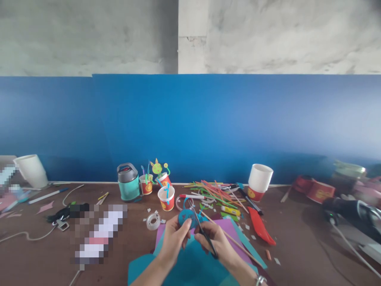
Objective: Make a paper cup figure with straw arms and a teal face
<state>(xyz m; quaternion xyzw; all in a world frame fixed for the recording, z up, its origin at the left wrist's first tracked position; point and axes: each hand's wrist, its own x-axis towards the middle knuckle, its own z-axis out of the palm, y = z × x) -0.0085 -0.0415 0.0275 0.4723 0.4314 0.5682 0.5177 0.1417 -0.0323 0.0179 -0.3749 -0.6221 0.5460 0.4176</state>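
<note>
My left hand (176,234) pinches a round blue paper piece (187,219) with small dark marks on it. Beside it, my right hand (212,238) is closed on dark-handled scissors (208,238), whose blades reach up along the right edge of the blue piece. A thin strip of blue paper curls above the piece. Beneath both hands lie teal paper sheets (190,262) and a purple sheet (228,227). A wooden stick (238,244) rests across the sheets, to the right of my right hand.
Behind the hands stand a red-and-white paper cup (166,198), a teal flask (129,183) and stacked white cups (260,178). Coloured sticks (217,190), a yellow glue stick (230,210), clear tape (153,221) and a red item (261,226) lie around. Paper scraps are scattered nearby.
</note>
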